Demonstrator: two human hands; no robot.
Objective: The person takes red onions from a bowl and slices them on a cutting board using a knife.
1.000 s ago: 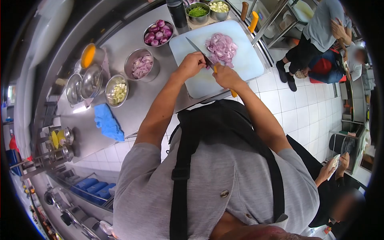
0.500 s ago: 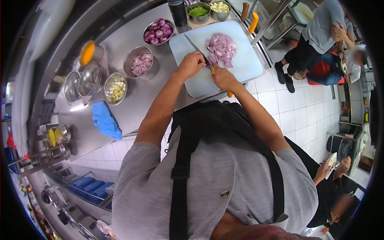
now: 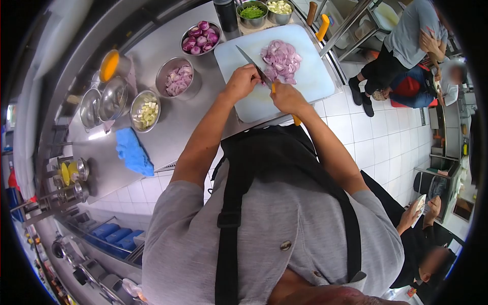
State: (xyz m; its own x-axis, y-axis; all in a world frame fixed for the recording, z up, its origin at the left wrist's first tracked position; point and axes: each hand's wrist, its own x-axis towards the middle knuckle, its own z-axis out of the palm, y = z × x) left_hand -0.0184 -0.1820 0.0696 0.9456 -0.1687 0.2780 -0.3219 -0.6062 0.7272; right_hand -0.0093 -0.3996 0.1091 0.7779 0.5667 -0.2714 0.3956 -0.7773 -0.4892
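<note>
My right hand (image 3: pixel 288 97) is closed around the yellow handle of a kitchen knife (image 3: pixel 249 58), whose blade points up and left across the white cutting board (image 3: pixel 317 76). On the near side of the blade, my left hand (image 3: pixel 242 83) is closed with bent fingertips on a piece of red onion, mostly hidden by the fingers and the knife. Beyond the knife lies a loose heap of sliced red onion (image 3: pixel 281 58), its near end close to my right hand.
Left of the board stand a bowl of peeled red onions (image 3: pixel 202 36), a pot of onion pieces (image 3: pixel 176 80) and a bowl of pale chunks (image 3: pixel 146 113). A blue cloth (image 3: pixel 133 152) lies nearby. Behind are a bowl of chopped greens (image 3: pixel 251 13) and a dark bottle (image 3: pixel 225 15). Several people are at right.
My right hand and the knife handle have shifted slightly to the right. My left hand stays at nearly the same spot, and the sliced heap looks much the same.
</note>
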